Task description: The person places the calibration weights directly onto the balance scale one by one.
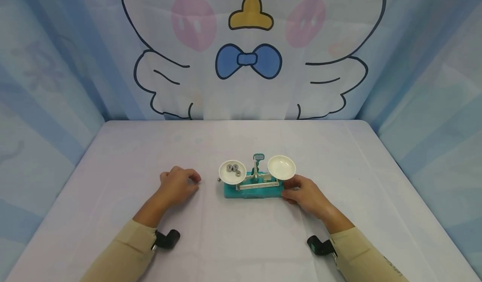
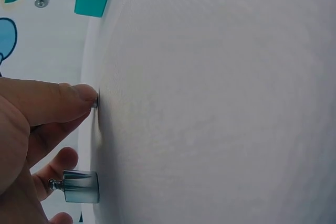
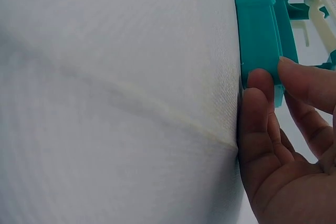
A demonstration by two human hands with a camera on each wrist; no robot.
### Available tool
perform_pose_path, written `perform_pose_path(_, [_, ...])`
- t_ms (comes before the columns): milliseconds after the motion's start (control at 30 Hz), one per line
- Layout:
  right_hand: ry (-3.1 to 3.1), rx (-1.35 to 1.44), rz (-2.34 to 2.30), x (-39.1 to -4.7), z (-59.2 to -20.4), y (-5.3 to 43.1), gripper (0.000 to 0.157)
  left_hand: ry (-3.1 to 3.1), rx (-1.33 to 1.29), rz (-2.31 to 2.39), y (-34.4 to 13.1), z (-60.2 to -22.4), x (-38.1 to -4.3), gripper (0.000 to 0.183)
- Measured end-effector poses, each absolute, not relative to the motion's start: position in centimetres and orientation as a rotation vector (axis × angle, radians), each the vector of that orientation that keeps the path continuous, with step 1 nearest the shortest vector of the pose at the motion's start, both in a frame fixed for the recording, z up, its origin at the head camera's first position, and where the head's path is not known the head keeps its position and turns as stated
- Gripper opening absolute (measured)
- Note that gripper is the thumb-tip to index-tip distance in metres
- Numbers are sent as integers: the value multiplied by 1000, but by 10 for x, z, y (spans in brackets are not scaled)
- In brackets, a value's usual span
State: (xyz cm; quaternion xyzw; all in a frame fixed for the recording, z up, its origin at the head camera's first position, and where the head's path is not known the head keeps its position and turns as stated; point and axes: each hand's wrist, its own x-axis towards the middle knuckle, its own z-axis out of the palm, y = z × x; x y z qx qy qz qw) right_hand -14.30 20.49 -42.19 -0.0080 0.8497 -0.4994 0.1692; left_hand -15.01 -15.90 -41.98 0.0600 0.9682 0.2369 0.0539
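A small balance scale with a teal base (image 1: 254,192) stands on the table. Its left pan (image 1: 223,177) carries three small silver metal pieces (image 1: 235,167), and nothing lies in the right pan (image 1: 281,167). My right hand (image 1: 305,195) grips the right end of the base, thumb on top, as the right wrist view confirms. To the left of the scale, my left hand (image 1: 177,185) pinches a tiny metal piece (image 2: 95,102) between thumb and finger, close to the tabletop. Beside its other fingers stands a larger knobbed metal weight (image 2: 81,186), hidden in the head view.
A white cloth (image 1: 241,240) covers the table, with a crease under the right wrist. Blue patterned curtains (image 1: 37,106) hang at both sides, and a backdrop with a cartoon bird (image 1: 248,59) rises behind the far edge. Each wrist wears a black camera (image 1: 167,239).
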Motion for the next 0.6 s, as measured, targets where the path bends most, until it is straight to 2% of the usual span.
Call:
perform_pose_path(367, [2437, -37, -1418, -142, -421, 201, 38, 2951, 166, 775, -155, -415, -150, 11])
perform_pose_path(600, [2454, -19, -1395, -141, -420, 198, 39, 3015, 340, 918, -143, -388, -147, 14])
